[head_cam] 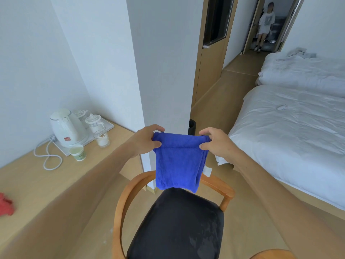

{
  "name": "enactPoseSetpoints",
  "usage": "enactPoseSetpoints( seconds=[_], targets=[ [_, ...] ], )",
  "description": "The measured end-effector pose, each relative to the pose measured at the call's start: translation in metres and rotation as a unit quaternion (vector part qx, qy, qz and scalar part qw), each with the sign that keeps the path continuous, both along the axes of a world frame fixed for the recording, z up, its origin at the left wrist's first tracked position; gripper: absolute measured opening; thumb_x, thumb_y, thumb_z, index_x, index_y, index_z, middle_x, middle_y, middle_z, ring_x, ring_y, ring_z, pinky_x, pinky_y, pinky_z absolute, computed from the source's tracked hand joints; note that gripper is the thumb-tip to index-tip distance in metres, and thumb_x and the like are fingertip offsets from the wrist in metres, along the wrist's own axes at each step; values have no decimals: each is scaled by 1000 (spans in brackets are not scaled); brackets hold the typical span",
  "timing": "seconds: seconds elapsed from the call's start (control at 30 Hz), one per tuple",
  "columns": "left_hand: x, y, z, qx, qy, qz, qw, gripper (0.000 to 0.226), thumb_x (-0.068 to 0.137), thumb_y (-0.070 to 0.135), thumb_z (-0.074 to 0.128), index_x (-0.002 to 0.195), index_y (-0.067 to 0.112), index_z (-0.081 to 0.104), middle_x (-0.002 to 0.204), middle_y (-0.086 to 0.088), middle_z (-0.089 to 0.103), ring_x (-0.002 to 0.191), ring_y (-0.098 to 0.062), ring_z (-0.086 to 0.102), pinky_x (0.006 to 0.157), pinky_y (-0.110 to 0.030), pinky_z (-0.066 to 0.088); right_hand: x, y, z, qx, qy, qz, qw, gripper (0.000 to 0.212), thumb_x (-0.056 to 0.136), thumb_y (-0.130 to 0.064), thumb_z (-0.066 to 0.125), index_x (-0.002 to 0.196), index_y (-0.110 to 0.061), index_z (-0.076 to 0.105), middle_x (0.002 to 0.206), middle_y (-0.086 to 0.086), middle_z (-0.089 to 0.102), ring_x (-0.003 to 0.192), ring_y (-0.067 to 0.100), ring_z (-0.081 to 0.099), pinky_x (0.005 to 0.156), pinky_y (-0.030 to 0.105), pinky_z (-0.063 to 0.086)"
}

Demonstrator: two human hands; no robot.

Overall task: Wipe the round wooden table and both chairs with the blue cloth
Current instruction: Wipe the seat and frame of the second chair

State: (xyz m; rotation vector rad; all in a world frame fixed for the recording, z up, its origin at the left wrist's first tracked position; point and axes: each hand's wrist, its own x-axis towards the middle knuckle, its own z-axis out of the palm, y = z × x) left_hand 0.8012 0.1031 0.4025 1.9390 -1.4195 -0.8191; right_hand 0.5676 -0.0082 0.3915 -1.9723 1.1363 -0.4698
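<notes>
While the white kettle [67, 128] is standing idle at nine o'clock, the left hand [144, 141] and the right hand [217, 143] are each pinching a top corner of the folded blue cloth [179, 161], which is hanging at centre above the chair [175, 221] at six o'clock. Judged step: the cloth is being readied for wiping. Next, it wants lowering flat onto the seat; the round table is not showing.

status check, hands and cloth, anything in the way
Left hand and right hand pinch blue cloth by its top corners. Cloth hangs folded above chair. Nothing blocking the seat.
</notes>
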Motion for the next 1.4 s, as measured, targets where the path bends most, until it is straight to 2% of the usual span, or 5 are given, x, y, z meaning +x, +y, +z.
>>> enactPoseSetpoints(
  seconds=[0.23, 0.43, 0.53, 1.0, 1.4],
  targets=[
    [0, 2, -6, -38, 68, 29, 997, 14, 97, 17, 45, 100, 30, 51, 92, -15, 64, 78, -21, 53, 78, -36, 51, -6, -1, 0, -66, -10, -14, 998, 15, 92, -17, 55, 105, -25, 55, 97, -10, 59, 89, 14, 60, 77, 30, 50],
    [-2, 5, -3, -21, 144, 7, 989, 30, 87, 18, 67, 112, 26, 53, 104, -9, 63, 92, -22, 61, 86, -34, 52, -10, -1, 1, 19, -14, 76, 997, 49, 76, -20, 77, 117, -29, 53, 110, -14, 55, 97, 8, 58, 71, 22, 55],
    [-10, 6, -4, -1, 51, -5, 999, 58, 76, 7, 74, 122, 27, 45, 104, -5, 58, 89, -20, 59, 78, -28, 52, -8, 1, -6, -66, 23, 92, 993, 42, 81, -10, 69, 116, -29, 57, 111, -11, 59, 97, 12, 58, 74, 28, 56],
    [-11, 3, -11, -77, -159, -26, 984, 21, 94, 16, 53, 113, 17, 58, 98, -5, 54, 90, -17, 51, 72, -18, 38, -11, 0, -8, -177, 68, 30, 981, 15, 93, -15, 56, 105, -15, 65, 107, 4, 55, 95, 18, 54, 80, 31, 49],
    [-32, 6, -45, -37, -161, 51, 985, 10, 92, 24, 52, 97, 16, 48, 79, -2, 57, 71, -15, 51, 54, -19, 34, -13, 14, -49, -70, 14, -26, 997, 8, 94, -19, 50, 94, -13, 55, 83, -4, 58, 76, 14, 55, 64, 27, 43]
  ],
)
